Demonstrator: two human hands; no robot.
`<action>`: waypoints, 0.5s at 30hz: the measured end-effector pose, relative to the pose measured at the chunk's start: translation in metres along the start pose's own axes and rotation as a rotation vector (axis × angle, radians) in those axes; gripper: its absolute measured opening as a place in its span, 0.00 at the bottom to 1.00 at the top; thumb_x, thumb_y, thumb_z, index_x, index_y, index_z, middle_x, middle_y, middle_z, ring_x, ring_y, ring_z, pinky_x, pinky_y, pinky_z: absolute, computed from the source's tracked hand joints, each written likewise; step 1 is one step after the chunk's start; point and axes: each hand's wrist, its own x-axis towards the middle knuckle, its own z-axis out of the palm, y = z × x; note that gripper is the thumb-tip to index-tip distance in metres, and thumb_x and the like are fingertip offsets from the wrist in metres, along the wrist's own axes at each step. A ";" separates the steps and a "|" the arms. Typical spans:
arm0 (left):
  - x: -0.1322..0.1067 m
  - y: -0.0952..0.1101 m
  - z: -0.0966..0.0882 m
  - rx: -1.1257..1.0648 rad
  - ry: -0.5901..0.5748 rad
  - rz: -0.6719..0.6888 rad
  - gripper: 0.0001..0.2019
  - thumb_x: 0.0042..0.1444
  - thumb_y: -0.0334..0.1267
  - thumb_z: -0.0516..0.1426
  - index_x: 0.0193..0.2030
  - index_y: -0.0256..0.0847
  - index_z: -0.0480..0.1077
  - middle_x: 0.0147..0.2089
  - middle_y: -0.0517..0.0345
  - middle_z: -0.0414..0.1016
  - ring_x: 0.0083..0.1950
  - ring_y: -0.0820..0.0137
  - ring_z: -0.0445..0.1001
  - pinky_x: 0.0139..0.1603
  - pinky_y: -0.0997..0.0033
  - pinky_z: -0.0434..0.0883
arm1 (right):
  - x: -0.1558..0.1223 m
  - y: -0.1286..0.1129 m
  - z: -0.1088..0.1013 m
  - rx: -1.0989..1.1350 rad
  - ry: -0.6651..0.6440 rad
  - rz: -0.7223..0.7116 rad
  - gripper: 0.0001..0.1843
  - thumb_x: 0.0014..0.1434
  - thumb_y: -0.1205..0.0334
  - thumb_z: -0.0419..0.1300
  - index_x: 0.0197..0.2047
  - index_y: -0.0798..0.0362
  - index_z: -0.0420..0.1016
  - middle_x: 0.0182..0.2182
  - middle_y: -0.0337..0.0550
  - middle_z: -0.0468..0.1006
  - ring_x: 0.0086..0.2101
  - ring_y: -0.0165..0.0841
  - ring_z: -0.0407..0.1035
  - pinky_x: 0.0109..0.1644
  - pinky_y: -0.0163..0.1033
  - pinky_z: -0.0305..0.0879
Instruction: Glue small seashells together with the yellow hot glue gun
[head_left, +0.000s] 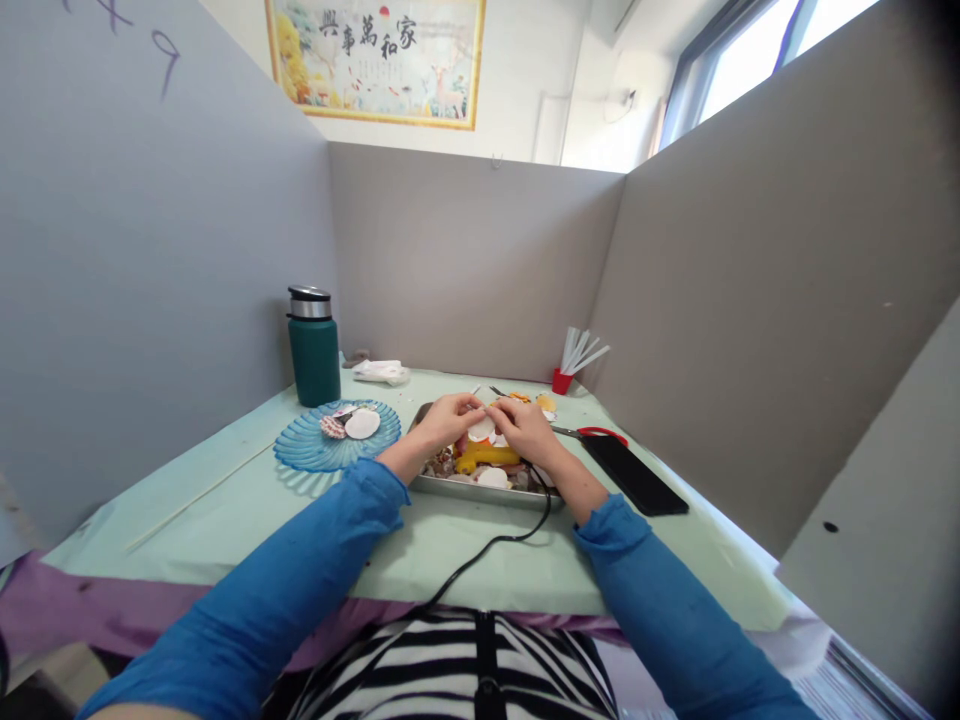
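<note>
White disc (481, 430) pinched between two hands, above the metal tray (480, 490).

Left hand (454, 418) and right hand (525, 430) meet fingertip to fingertip at the disc's upper edge, fingers closed on it; exact grip hidden. Disc directly between them, neither hand nearer; round, no long axis, face toward the wearer. Just below, in the tray, a yellow tool (487, 457), long axis left to right. Black cord (499, 540) passes by the right wrist toward the wearer, in the way on that side. Well left, blue plate (296, 440) bearing another disc (363, 424); green bottle (315, 360) behind. Right of the tray, red-handled scissors (604, 435) beside a black phone (637, 475).
</note>
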 end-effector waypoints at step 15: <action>0.000 -0.001 0.000 0.061 -0.002 0.003 0.13 0.56 0.47 0.57 0.38 0.37 0.70 0.14 0.67 0.64 0.14 0.75 0.65 0.15 0.81 0.59 | 0.000 -0.003 -0.001 -0.007 -0.034 0.006 0.17 0.64 0.58 0.51 0.25 0.53 0.69 0.22 0.38 0.73 0.25 0.29 0.64 0.31 0.33 0.54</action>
